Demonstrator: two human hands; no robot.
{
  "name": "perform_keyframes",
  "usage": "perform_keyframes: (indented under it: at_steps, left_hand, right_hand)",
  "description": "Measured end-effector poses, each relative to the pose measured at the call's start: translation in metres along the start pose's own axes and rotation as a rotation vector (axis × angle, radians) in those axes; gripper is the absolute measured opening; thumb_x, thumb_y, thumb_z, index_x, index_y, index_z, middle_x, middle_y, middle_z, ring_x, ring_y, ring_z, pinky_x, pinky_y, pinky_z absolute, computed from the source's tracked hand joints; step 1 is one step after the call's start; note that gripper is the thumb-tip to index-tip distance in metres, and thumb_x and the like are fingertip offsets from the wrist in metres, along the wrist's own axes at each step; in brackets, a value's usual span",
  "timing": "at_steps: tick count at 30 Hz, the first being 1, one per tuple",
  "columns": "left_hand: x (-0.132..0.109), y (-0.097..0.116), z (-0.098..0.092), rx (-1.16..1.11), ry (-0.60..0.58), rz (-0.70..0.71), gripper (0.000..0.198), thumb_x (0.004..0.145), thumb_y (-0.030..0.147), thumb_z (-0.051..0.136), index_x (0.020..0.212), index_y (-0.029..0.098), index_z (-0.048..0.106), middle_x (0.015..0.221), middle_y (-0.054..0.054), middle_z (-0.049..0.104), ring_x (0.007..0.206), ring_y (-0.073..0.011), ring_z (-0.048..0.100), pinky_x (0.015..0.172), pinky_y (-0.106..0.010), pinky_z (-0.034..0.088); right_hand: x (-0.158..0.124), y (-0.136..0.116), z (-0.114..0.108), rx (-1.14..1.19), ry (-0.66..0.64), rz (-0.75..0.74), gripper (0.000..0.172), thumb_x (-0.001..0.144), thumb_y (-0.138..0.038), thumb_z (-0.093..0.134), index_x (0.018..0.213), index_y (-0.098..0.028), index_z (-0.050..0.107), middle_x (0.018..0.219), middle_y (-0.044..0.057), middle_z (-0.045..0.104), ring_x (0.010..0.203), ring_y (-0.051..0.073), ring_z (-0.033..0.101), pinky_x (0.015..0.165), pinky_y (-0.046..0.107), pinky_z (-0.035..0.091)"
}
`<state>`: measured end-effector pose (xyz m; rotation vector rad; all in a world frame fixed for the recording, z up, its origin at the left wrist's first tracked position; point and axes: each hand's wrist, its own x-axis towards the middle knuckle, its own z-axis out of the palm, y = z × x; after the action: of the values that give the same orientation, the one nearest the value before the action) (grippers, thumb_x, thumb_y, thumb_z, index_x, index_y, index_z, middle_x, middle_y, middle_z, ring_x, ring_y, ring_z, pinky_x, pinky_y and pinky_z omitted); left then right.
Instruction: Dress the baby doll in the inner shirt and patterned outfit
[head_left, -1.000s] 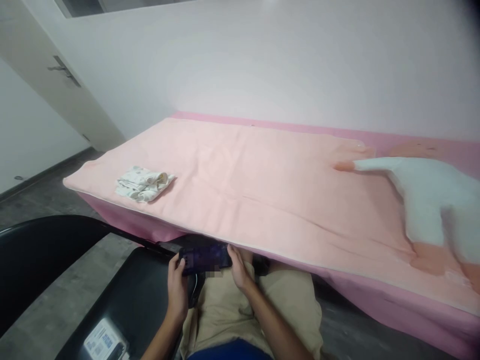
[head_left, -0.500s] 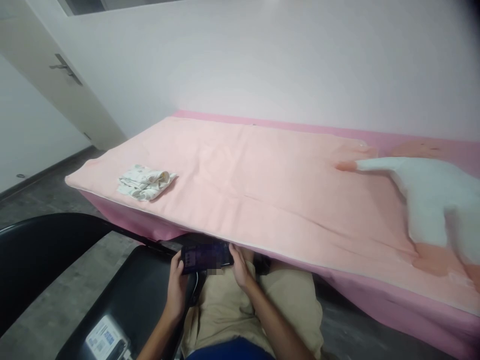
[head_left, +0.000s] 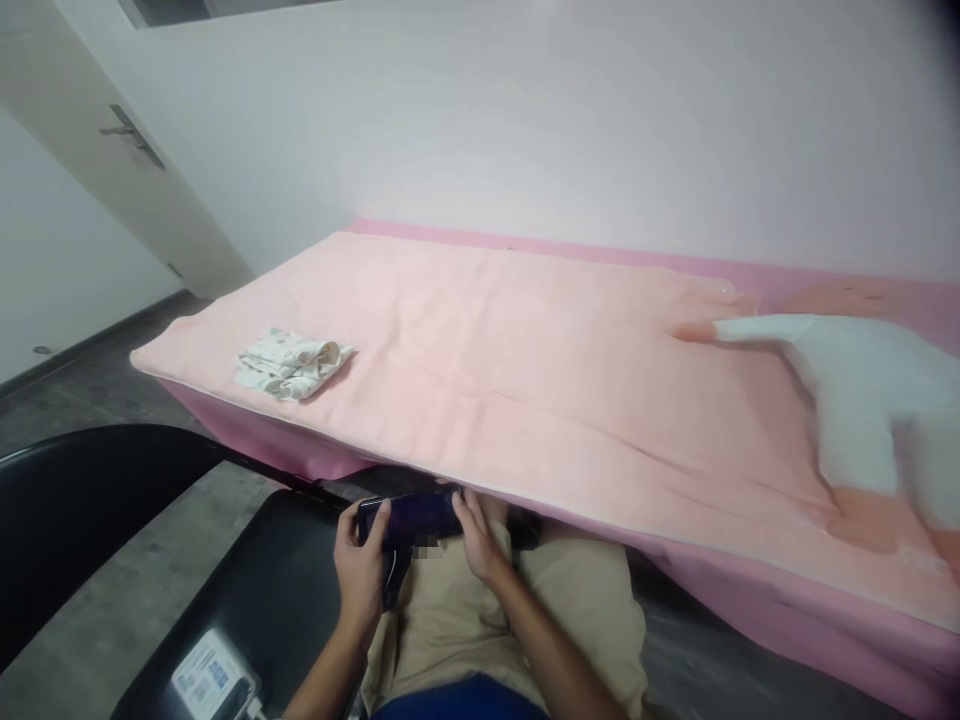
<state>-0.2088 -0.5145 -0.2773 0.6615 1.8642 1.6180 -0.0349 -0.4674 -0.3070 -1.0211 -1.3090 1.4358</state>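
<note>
Both my hands hold a dark phone (head_left: 416,515) sideways over my lap, just under the near edge of a pink-covered table (head_left: 525,350). My left hand (head_left: 361,565) grips its left end with the thumb laid across the screen. My right hand (head_left: 476,535) holds the right end, fingers curled round it. A folded white patterned cloth (head_left: 291,364) lies on the table's left end. A baby doll (head_left: 862,400) in a pale blue-white suit lies at the right end, one arm stretched left.
A black chair (head_left: 90,510) stands to my left, and a black seat (head_left: 247,610) with a white labelled item (head_left: 210,680) is beside my leg. A white wall runs behind the table, and a door (head_left: 112,150) is at far left.
My left thumb has moved up onto the phone's screen and the phone has tilted slightly. Everything on the table is unchanged.
</note>
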Motion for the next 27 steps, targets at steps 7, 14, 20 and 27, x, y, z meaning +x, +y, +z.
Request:
perform_keyframes:
  at_steps: [7,14,20,27]
  left_hand:
    - [0.0,0.002,0.007,0.01,0.032,-0.004,0.056,0.069,0.059,0.09,0.105,0.02,0.071,0.1,-0.002,0.07,0.096,-0.0207,0.065,0.089,-0.032,0.051]
    - [-0.001,0.003,0.005,-0.032,0.018,0.002,0.048,0.077,0.057,0.085,0.106,0.021,0.072,0.104,-0.002,0.07,0.101,-0.0219,0.063,0.093,-0.033,0.048]
    - [-0.002,0.009,0.007,-0.01,0.009,0.0,0.05,0.075,0.057,0.086,0.106,0.021,0.071,0.106,-0.003,0.07,0.105,-0.0244,0.064,0.097,-0.037,0.05]
    - [-0.003,0.012,0.007,0.007,0.013,-0.007,0.053,0.074,0.059,0.087,0.107,0.02,0.071,0.106,-0.004,0.07,0.106,-0.0247,0.064,0.1,-0.039,0.049]
  right_hand:
    - [-0.001,0.0,-0.002,0.01,-0.006,0.027,0.051,0.106,-0.06,0.043,0.15,-0.037,0.057,0.159,-0.002,0.054,0.159,0.021,0.032,0.134,0.046,0.02]
    - [-0.003,0.0,0.002,0.023,-0.029,0.02,0.059,0.098,-0.056,0.061,0.153,-0.037,0.05,0.151,-0.001,0.062,0.158,0.024,0.035,0.132,0.049,0.025]
    - [-0.006,0.003,0.005,-0.054,0.003,-0.029,0.09,0.083,-0.045,0.082,0.159,-0.028,0.038,0.159,0.009,0.053,0.15,0.029,0.047,0.128,0.048,0.034]
    - [-0.005,0.004,0.011,-0.066,0.028,-0.003,0.1,0.068,-0.041,0.093,0.152,-0.021,0.044,0.148,0.015,0.062,0.144,0.033,0.053,0.123,0.048,0.043]
